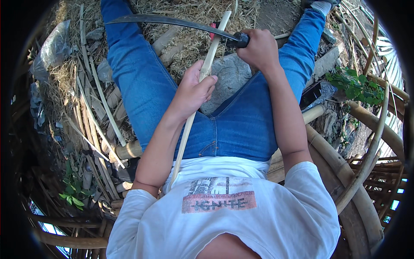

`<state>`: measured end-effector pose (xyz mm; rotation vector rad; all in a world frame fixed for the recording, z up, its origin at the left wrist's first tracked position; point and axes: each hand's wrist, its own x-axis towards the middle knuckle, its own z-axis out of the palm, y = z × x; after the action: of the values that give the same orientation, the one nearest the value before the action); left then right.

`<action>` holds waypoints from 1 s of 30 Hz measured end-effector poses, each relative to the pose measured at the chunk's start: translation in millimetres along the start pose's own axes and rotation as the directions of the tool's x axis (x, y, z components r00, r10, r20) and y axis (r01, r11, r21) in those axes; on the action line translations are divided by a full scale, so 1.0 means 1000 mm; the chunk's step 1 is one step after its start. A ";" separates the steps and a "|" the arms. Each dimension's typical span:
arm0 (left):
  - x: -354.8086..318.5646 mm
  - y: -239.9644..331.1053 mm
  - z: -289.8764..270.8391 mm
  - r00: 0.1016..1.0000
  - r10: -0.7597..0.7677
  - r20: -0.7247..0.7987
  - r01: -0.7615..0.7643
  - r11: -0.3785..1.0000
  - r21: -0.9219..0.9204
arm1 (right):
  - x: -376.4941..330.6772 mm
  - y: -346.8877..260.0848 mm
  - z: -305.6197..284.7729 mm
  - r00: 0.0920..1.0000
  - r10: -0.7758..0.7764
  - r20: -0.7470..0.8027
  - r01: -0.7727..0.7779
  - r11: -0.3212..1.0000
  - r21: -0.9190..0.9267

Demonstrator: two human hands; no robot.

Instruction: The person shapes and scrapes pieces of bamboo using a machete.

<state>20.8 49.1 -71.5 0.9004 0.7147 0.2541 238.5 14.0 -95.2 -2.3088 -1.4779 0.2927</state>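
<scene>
My left hand [195,91] is closed around a long pale bamboo strip [211,54], thumb lying along it. The strip slants from my shirt, between my legs, up to its far end above the hand. In my right hand [260,48] is the dark handle of a long curved knife [172,20], its blade pointing left. The blade crosses the strip near its far end; whether its edge bites into the wood I cannot tell. A bit of red shows beside that crossing. Below the knife, a large grey stone [228,77] lies between my thighs.
Pale shavings [189,54] cover the ground between my legs. Several bamboo strips [101,99] and a clear plastic bag [56,47] lie at the left. Thick bamboo poles [340,164] and a leafy green plant [355,86] are at the right.
</scene>
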 end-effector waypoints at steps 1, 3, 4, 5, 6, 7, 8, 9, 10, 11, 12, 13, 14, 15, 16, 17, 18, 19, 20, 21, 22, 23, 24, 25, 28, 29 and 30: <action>-0.001 0.001 0.000 1.000 0.000 -0.002 0.000 1.000 0.000 | 0.000 0.000 0.000 1.000 0.003 -0.011 -0.004 1.000 -0.022; -0.005 0.002 -0.001 1.000 -0.024 0.002 0.024 1.000 0.002 | 0.003 0.008 -0.001 0.999 0.003 -0.050 -0.006 0.998 -0.058; -0.005 0.001 -0.001 1.000 -0.025 0.002 0.025 1.000 0.002 | 0.005 0.013 -0.001 0.996 0.003 -0.091 -0.012 0.995 -0.095; -0.004 -0.001 0.000 1.000 -0.019 0.011 0.019 1.000 0.002 | 0.006 0.018 -0.001 0.996 0.003 -0.091 -0.011 0.995 -0.095; -0.002 -0.001 0.000 1.000 -0.012 0.021 0.012 1.000 0.003 | 0.006 0.021 0.000 0.997 0.015 -0.071 -0.022 0.995 -0.094; -0.003 -0.001 0.000 1.000 -0.010 0.020 0.010 1.000 0.003 | 0.007 0.023 0.000 0.998 0.028 -0.051 -0.033 0.995 -0.093; -0.004 -0.001 0.001 0.999 -0.030 0.015 0.030 0.999 0.015 | 0.006 0.025 0.002 0.998 0.027 -0.052 -0.032 0.995 -0.093; -0.006 -0.001 0.001 0.999 -0.051 0.008 0.051 0.998 0.025 | 0.004 0.023 0.001 0.997 0.007 -0.074 -0.014 0.996 -0.091; -0.006 0.000 0.001 0.999 -0.052 0.007 0.052 0.998 0.026 | 0.002 0.021 0.001 0.995 -0.012 -0.097 0.003 0.996 -0.091; -0.006 0.000 0.000 0.999 -0.052 0.010 0.052 0.999 -0.003 | 0.002 0.021 0.001 0.995 -0.012 -0.096 0.003 0.996 -0.089; -0.005 0.001 -0.001 0.999 -0.052 0.014 0.053 0.998 -0.031 | 0.003 0.020 0.000 0.997 -0.030 -0.066 0.025 0.997 -0.072; -0.005 0.001 -0.001 0.998 -0.054 0.014 0.054 0.998 -0.029 | 0.003 0.019 0.000 0.998 -0.049 -0.036 0.047 0.997 -0.055; -0.005 0.000 -0.001 0.998 -0.056 0.013 0.057 0.998 -0.027 | 0.002 0.016 -0.001 0.998 -0.047 -0.037 0.045 0.998 -0.054; -0.005 -0.001 -0.001 0.998 -0.058 0.011 0.058 0.998 -0.024 | 0.001 0.012 -0.001 0.997 -0.080 0.005 0.080 0.996 -0.041; -0.004 -0.002 -0.002 0.998 -0.059 0.010 0.059 0.998 -0.023 | -0.001 0.007 -0.001 0.993 -0.113 0.045 0.114 0.993 -0.028; -0.002 -0.004 -0.002 0.998 -0.056 0.002 0.056 0.998 -0.003 | -0.002 0.002 0.000 0.993 -0.112 0.045 0.113 0.993 -0.026; -0.002 -0.006 -0.002 0.998 -0.056 -0.002 0.056 0.998 0.016 | -0.004 -0.004 0.000 0.987 -0.148 0.065 0.150 0.988 -0.032; -0.001 -0.006 -0.002 0.998 -0.059 0.000 0.059 0.998 0.017 | -0.005 -0.008 0.001 0.979 -0.184 0.086 0.187 0.982 -0.037; -0.001 -0.006 -0.002 0.998 -0.066 -0.005 0.066 0.998 0.007 | -0.004 -0.010 0.001 0.980 -0.180 0.086 0.184 0.982 -0.037; -0.001 -0.005 -0.003 0.997 -0.071 -0.011 0.071 0.997 -0.002 | -0.003 -0.012 0.001 0.982 -0.165 0.094 0.172 0.982 -0.075; -0.001 -0.007 -0.004 0.997 -0.072 -0.009 0.072 0.997 0.000 | -0.003 -0.013 0.000 0.984 -0.150 0.101 0.161 0.980 -0.114; -0.001 -0.009 -0.004 0.997 -0.070 -0.013 0.070 0.997 0.020 | -0.003 -0.011 0.001 0.984 -0.147 0.099 0.159 0.981 -0.114; 0.000 -0.009 -0.004 0.998 -0.067 -0.017 0.068 0.997 0.039 | -0.002 -0.008 0.002 0.989 -0.119 0.084 0.129 0.983 -0.133; 0.000 -0.009 -0.002 0.998 -0.067 -0.015 0.068 0.997 0.040 | 0.000 -0.006 0.003 0.994 -0.090 0.067 0.099 0.984 -0.151; -0.002 -0.007 0.006 0.996 -0.088 -0.013 0.089 0.995 0.048 | 0.004 0.007 -0.002 0.999 0.019 0.031 -0.013 0.985 -0.174; -0.001 -0.006 0.009 0.996 -0.089 0.003 0.088 0.994 0.061 | 0.003 0.011 -0.002 0.999 0.018 0.032 -0.012 0.985 -0.174; -0.001 -0.006 0.010 0.996 -0.088 0.017 0.087 0.993 0.075 | 0.002 0.015 -0.001 0.999 0.021 -0.027 -0.025 0.988 -0.154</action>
<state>26.1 39.0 -71.3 0.9383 0.7467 0.1413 251.7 9.7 -100.3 -2.4425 -1.5106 0.1588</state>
